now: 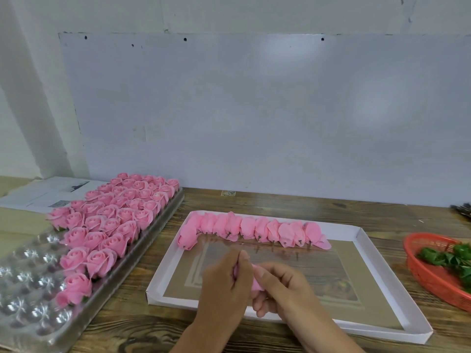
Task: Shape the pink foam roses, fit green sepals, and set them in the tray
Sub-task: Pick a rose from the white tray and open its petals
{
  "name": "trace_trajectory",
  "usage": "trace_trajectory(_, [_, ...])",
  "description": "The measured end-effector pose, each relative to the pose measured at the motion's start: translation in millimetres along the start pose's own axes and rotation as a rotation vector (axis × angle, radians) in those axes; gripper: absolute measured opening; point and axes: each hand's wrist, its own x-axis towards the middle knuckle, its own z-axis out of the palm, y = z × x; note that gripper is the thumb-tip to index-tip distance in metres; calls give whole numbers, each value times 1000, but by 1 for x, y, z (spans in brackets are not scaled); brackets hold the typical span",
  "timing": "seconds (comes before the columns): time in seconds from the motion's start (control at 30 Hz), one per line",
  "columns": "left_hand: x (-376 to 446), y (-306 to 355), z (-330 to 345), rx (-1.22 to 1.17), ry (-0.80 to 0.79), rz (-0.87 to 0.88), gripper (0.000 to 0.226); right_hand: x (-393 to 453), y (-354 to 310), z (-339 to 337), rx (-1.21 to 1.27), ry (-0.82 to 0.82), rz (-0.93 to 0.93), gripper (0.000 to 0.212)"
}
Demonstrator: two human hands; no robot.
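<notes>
Finished roses: many shaped pink roses (107, 220) are seen seated in the clear cell tray (33, 301) at the left, green visible under a few of them
Tray space left: the nearer cells of the tray are seen unfilled, so the tray is judged a good part filled, not full
Unshaped stock: a row of closed pink buds (254, 229) is laid along the far side of the shallow white box (367, 248), stems pointing toward the person
Rose in hand: one pink foam bud (256, 281) is held over the white box, mostly hidden, no sepal seen on it
Left hand (224, 284): fingers are curled around the bud
Right hand (283, 289): fingers and thumb are pinched on the bud
Sepals: green sepals (448, 258) are kept in the red basket (428, 273) at the right
Remaining: shaping, a sepal and placing are judged still due for this bud and the row
</notes>
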Motion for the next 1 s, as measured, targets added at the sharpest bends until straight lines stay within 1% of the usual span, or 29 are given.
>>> trace_trajectory(0.03, [0, -1, 1, 3, 6, -26, 35, 0, 0, 0, -10, -4, -15, 31])
trace_trajectory(0.13, [-1, -6, 2, 9, -8, -96, 45, 0, 1, -1, -13, -8, -41, 33])
trace_trajectory(0.27, [-2, -4, 1, -10, -20, -111, 34, 0, 2, -1, 18, -11, -51, 20])
trace_trajectory(0.4, [-3, -5, 1, 2, -29, -122, 36, 0, 3, -1, 36, -19, -64, 15])
trace_trajectory(0.7, [-2, -4, 0, 18, -45, -124, 35, -1, 1, -1, -9, 6, -48, 21])
trace_trajectory(0.87, [-3, -7, 1, 15, -44, -172, 37, -3, -6, -3, -116, 6, 2, 24])
trace_trajectory(0.93, [-2, -7, 1, 13, -45, -173, 40, -5, -12, -6, -213, 47, 8, 21])
trace_trajectory(0.97, [-2, -6, 1, 8, -43, -177, 40, -4, -15, -10, -265, 90, -2, 18])
trace_trajectory(1.0, [-2, -5, 0, 3, -42, -182, 38, -3, -21, -16, -295, 159, -10, 19])
